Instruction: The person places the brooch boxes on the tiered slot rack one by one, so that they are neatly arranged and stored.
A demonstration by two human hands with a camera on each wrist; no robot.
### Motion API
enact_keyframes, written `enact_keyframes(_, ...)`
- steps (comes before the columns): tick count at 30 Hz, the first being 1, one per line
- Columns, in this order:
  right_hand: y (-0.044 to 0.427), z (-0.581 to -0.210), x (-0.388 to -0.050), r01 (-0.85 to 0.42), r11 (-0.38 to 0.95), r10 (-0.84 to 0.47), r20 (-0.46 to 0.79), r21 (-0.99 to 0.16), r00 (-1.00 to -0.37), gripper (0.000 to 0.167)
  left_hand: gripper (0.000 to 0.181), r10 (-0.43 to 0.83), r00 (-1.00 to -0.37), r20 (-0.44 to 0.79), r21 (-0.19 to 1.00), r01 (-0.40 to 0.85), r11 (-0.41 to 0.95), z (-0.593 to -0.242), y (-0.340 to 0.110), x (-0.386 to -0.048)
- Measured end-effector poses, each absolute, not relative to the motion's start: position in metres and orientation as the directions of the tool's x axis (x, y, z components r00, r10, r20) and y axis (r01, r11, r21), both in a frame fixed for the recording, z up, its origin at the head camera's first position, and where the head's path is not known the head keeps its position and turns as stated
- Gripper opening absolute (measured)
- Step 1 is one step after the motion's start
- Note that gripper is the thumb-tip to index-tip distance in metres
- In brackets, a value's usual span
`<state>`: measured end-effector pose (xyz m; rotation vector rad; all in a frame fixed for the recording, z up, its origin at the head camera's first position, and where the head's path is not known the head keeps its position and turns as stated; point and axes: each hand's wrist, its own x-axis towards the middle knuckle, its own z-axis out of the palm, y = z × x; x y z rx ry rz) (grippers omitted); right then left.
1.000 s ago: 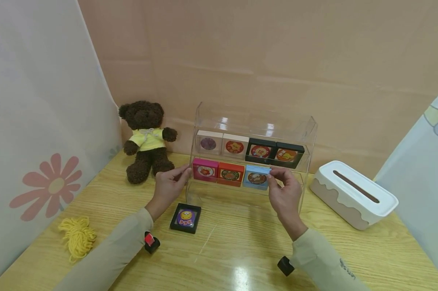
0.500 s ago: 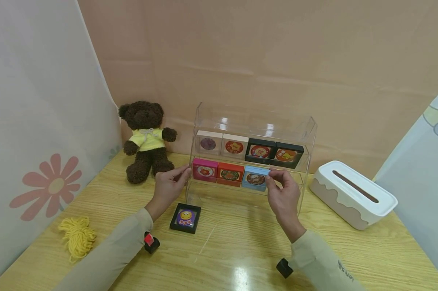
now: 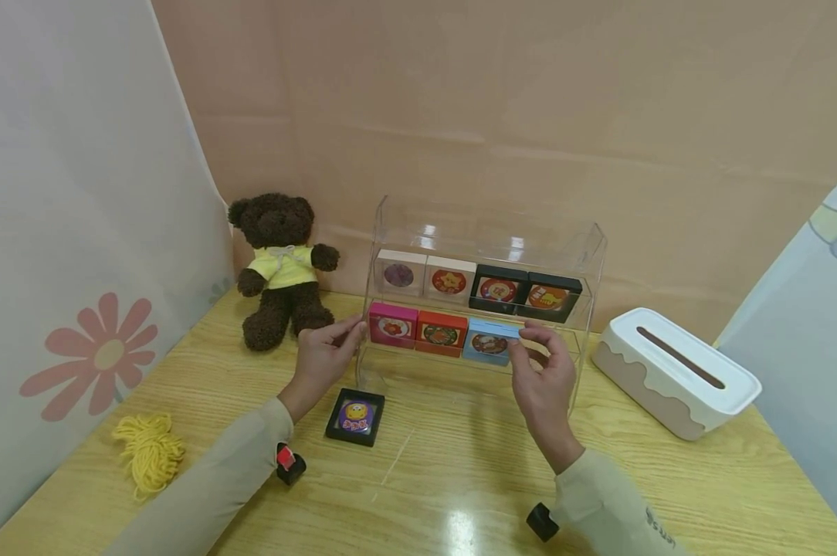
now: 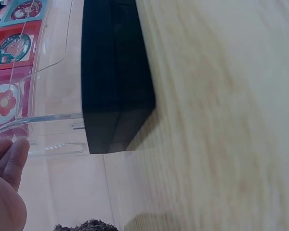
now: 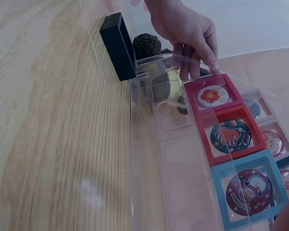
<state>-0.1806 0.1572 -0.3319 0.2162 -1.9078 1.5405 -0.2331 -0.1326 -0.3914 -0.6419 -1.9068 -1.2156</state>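
A clear acrylic display rack (image 3: 432, 378) stands on the table, holding two rows of small square display frames with round badges. My left hand (image 3: 324, 359) pinches the rack's left side edge. At the right edge of the light blue frame (image 3: 486, 340), my right hand (image 3: 547, 378) has its thumb and index finger curled against the corner. That frame sits in the lower row beside a red frame (image 3: 442, 335) and a magenta frame (image 3: 393, 324). A black frame (image 3: 355, 417) with a purple badge lies on the table before the rack.
Two pale frames (image 3: 450, 279) and two black frames (image 3: 553, 297) fill the upper row. A brown teddy bear (image 3: 279, 266) sits at the left, yellow yarn (image 3: 149, 454) lies nearer, and a white tissue box (image 3: 676, 371) stands at the right.
The light blue frame has shifted slightly left, up against the red one. My right fingers followed it and now sit a little farther right on its edge. My left hand stays put.
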Motion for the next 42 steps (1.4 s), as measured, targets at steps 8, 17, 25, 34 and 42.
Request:
enact_keyframes(8, 0.140, -0.323, -0.162, -0.695, 0.289, 0.205, 0.752, -0.658, -0.626, 0.009, 0.017, 0.012, -0.583, 0.812, 0.527, 0.742, 0.415, -0.390, -0.131, -0.233)
enact_keyframes(17, 0.116, -0.333, -0.150, -0.722, 0.175, -0.005, 0.733, -0.669, -0.680, 0.017, 0.017, 0.018, -0.574, 0.818, 0.521, 0.755, 0.398, -0.389, -0.131, -0.233)
enact_keyframes(25, 0.101, -0.367, -0.155, -0.594, 0.197, -0.200, 0.562, -0.780, -0.803, 0.023, 0.018, 0.017, -0.582, 0.813, 0.526, 0.746, 0.409, -0.390, -0.133, -0.232)
enact_keyframes(34, 0.083, -0.388, -0.153, -0.487, 0.246, -0.338, 0.397, -0.838, -0.854, 0.033, 0.017, 0.019, -0.594, 0.804, 0.532, 0.734, 0.423, -0.390, -0.133, -0.231)
enact_keyframes(42, 0.077, -0.398, -0.156, -0.427, 0.240, -0.434, 0.297, -0.872, -0.850, 0.039, 0.017, 0.018, -0.590, 0.807, 0.524, 0.731, 0.437, -0.391, -0.133, -0.231)
